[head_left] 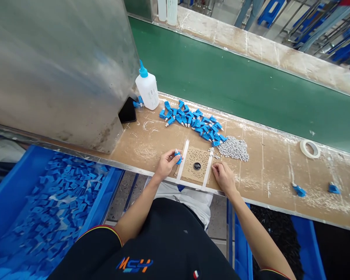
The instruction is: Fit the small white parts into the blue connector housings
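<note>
My left hand (165,165) is closed around a small blue plastic part (177,157) with a whitish tip pointing up, just left of a taped cardboard pad (189,177). A small round black piece (196,166) lies on the pad. My right hand (224,178) rests at the pad's right edge with its fingers curled together; whatever is in them, if anything, is too small to make out. Beyond the pad are a heap of blue plastic parts (196,121) with whitish tips and a pile of small grey pieces (233,148).
A white bottle with blue nozzle (148,89) stands by a metal panel (61,70), near a black phone (127,111). A tape roll (309,149) and two loose blue parts (299,190) lie rightward. Blue bins (97,206) flank me below; a green belt (236,77) runs behind.
</note>
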`<state>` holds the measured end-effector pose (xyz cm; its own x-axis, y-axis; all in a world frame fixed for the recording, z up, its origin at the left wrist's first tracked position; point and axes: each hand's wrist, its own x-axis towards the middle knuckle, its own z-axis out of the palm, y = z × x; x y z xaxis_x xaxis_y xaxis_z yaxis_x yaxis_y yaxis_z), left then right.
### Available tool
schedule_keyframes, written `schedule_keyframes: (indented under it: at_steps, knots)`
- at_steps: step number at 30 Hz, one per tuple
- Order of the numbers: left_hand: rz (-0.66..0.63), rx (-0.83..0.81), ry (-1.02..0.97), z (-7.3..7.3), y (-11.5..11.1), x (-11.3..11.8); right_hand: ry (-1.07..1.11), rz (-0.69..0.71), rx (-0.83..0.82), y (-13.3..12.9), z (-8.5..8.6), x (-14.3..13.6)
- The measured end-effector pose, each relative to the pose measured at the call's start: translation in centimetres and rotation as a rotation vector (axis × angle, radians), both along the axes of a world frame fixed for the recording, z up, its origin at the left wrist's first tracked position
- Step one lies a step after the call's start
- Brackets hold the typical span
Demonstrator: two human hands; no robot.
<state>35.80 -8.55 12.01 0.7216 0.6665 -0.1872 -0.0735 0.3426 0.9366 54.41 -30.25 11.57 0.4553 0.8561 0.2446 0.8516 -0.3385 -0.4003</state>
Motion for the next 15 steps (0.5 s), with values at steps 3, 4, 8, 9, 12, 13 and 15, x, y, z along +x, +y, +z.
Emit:
schedule_keyframes:
  at_steps: [3,4,8,9,12,13,15]
  knots:
    - [-0.004,-0.019,0.006,0.12,0.01,0.02,0.003,0.032,0.006,0.05,0.14,0.07]
    - [-0.005,-0.022,0.007,0.14,0.01,0.02,0.005,0.039,0.010,0.05,0.20,0.13]
    - [-0.005,-0.017,0.006,0.11,0.02,0.00,0.020,0.055,0.009,-0.01,0.43,0.35]
    - [-0.008,-0.015,0.005,0.10,0.02,0.00,0.028,0.059,0.008,-0.01,0.47,0.39]
    - [-0.014,-0.011,0.001,0.07,0.04,0.00,0.055,0.075,0.010,0.07,0.59,0.49]
    - [-0.014,-0.011,-0.001,0.06,0.05,0.01,0.067,0.077,0.008,0.11,0.64,0.53]
    - [-0.016,-0.012,-0.009,0.05,0.06,0.02,0.092,0.083,0.005,0.17,0.79,0.64]
